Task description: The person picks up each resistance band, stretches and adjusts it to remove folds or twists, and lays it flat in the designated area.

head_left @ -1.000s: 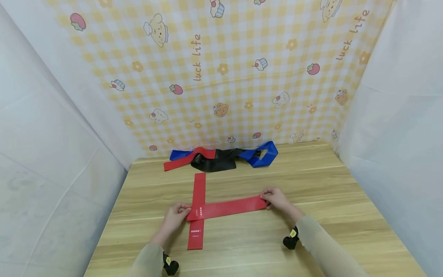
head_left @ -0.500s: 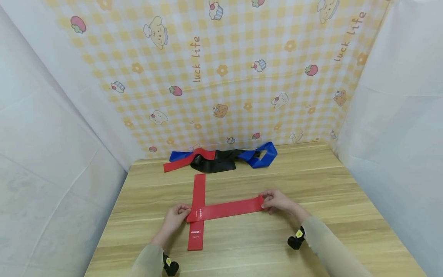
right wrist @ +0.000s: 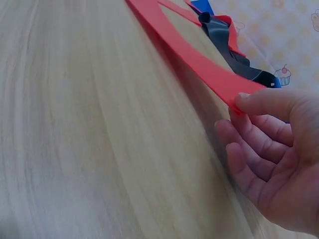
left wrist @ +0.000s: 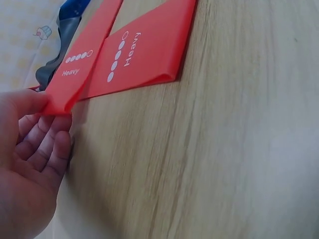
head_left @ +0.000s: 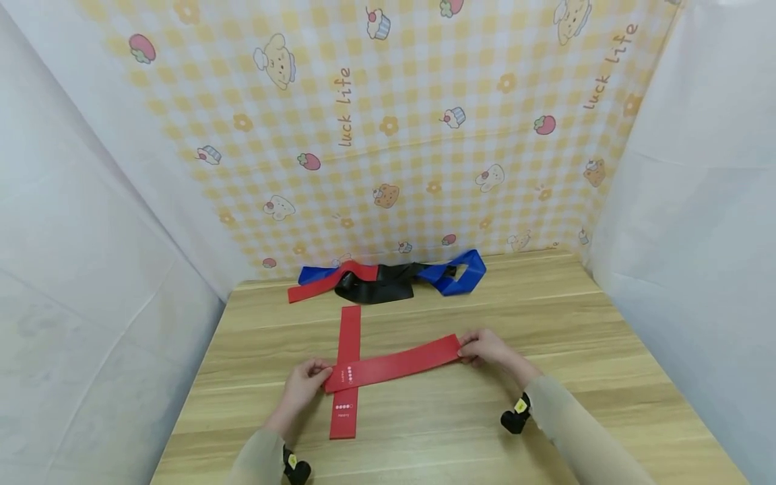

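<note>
My left hand (head_left: 305,385) pinches the left end of a red resistance band (head_left: 400,364) between thumb and fingers. At its right end, my right hand (head_left: 486,348) pinches the same band and holds that end up off the table, as the right wrist view shows. The band stretches flat between both hands and crosses over a second red resistance band (head_left: 343,421), which lies lengthwise on the table. Both bands carry white dots and the word "Heavy", plain in the left wrist view on the held band (left wrist: 75,62) and the lying one (left wrist: 134,55).
Behind, along the table's far edge, lies a loose row of bands: a red one (head_left: 312,289), a black one (head_left: 382,289) and blue ones (head_left: 463,276). A checked cloth (head_left: 388,155) hangs behind the wooden table (head_left: 455,431), with white curtains at both sides.
The held band's right end first curled back at the right hand, then straightened and rose slightly. Its left end dipped a little toward me. The lying band and the row behind stay put.
</note>
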Demonstrator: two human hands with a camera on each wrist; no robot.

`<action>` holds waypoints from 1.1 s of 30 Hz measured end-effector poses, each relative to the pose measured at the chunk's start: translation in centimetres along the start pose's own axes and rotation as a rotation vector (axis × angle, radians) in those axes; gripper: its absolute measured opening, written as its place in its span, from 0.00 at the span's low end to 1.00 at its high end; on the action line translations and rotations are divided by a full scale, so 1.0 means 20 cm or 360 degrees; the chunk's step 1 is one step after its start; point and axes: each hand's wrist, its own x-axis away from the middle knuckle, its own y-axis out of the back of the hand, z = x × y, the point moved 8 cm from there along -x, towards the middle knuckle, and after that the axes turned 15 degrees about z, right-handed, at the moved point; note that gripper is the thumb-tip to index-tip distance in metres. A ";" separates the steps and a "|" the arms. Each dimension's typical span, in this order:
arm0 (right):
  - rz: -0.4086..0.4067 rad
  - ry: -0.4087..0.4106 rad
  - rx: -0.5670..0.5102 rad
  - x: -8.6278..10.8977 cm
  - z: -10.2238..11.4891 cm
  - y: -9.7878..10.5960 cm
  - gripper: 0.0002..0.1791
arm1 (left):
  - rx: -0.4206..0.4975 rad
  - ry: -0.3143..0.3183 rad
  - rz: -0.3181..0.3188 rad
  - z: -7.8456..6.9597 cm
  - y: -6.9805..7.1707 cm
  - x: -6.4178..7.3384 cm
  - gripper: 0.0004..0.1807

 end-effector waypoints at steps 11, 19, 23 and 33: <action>-0.0195 0.0021 -0.0185 -0.14 0.11 0.07 0.14 | 0.0002 -0.0146 0.0253 -0.06 0.00 0.07 0.13; -0.0184 0.0042 -0.0208 -0.27 0.24 0.13 0.10 | 0.0011 -0.0211 0.0733 -0.11 -0.12 0.18 0.16; -0.0096 0.0040 -0.0140 -0.31 0.30 0.12 0.08 | -0.0013 -0.0238 0.0811 -0.14 -0.16 0.20 0.14; 0.0100 0.0057 -0.0001 -0.40 0.43 0.06 0.08 | -0.0112 -0.0229 0.1096 -0.19 -0.26 0.26 0.11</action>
